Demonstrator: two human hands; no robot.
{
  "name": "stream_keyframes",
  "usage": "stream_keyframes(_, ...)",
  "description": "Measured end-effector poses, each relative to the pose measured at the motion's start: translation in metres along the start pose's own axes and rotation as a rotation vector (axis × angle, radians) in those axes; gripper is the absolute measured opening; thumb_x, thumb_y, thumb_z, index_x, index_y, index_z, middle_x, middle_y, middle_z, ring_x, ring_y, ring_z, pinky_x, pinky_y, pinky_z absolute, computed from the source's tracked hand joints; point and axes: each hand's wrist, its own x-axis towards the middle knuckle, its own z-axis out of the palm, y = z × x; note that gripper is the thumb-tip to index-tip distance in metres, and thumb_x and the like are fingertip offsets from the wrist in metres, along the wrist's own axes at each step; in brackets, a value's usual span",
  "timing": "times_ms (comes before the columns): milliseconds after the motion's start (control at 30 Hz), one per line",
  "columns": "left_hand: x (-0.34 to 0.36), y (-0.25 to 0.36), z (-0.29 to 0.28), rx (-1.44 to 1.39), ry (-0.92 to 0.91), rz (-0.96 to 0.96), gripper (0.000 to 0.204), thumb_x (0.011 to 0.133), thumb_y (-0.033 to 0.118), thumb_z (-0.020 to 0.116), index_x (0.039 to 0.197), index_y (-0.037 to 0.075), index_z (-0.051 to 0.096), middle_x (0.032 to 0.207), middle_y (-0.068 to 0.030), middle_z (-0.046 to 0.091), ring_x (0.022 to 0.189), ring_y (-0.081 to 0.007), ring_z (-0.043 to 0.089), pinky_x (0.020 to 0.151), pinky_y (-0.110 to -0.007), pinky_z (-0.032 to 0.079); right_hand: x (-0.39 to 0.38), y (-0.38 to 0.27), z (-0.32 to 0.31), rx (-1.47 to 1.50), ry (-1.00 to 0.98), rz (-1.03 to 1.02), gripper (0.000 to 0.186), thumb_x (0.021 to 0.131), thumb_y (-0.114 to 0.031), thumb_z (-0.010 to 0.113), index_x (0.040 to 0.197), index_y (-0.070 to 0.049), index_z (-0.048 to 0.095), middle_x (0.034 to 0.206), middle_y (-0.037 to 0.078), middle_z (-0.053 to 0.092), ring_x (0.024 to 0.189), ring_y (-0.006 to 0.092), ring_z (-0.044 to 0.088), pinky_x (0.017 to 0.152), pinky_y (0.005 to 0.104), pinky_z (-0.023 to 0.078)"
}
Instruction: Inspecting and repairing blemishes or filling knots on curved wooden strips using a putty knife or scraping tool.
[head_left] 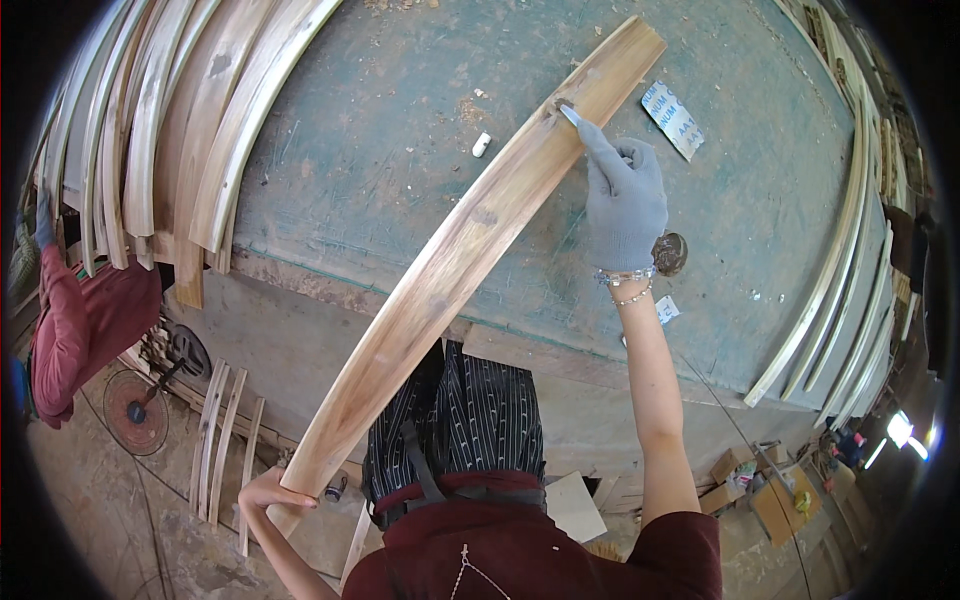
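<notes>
A long wooden plank (455, 245) lies slantwise, its far end on the green worktop and its near end sticking out past the edge toward me. My left hand (277, 490), bare, is closed around that near end, thumb on the upper face. Over the far part is my right hand (625, 185) in a grey knitted glove, index finger stretched along a small pale flat tool (570, 115), other fingers curled. The tool's tip touches the plank beside a dark knot (562, 104); its exact kind is mostly hidden by the hand. More dark knots mark the plank.
The worktop (370, 160) holds a small white cylinder (481, 145), a printed sheet scrap (673, 121) and a round dark lump (670, 254). Planks (215, 120) are stacked left, thinner strips (835, 260) right. A person in a red sleeve (85, 320) stands left, near a fan (136, 411).
</notes>
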Motion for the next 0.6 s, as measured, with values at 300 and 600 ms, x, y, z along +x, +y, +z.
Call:
stream_keyframes(300, 0.006, -0.008, -0.004, 0.026, -0.013, -0.01, 0.041, 0.055, 0.022, 0.085, 0.083, 0.0, 0.065, 0.076, -0.0044, 0.065, 0.068, -0.0105, 0.06, 0.066, -0.024, 0.047, 0.015, 0.031, 0.016, 0.035, 0.015, -0.065, 0.042, 0.071, -0.005, 0.063, 0.105, -0.029, 0.064, 0.077, -0.001, 0.053, 0.068, 0.015, 0.053, 0.058, 0.0275, 0.045)
stream_keyframes(600, 0.004, -0.002, -0.002, 0.03, 0.003, 0.05, 0.044, 0.055, 0.025, 0.085, 0.085, 0.001, 0.065, 0.076, -0.0038, 0.065, 0.07, -0.0093, 0.059, 0.067, -0.024, 0.047, 0.017, 0.026, 0.011, 0.044, -0.086, -0.085, 0.04, 0.074, -0.004, 0.061, 0.106, -0.027, 0.064, 0.079, 0.001, 0.054, 0.07, 0.0149, 0.054, 0.061, 0.0272, 0.046)
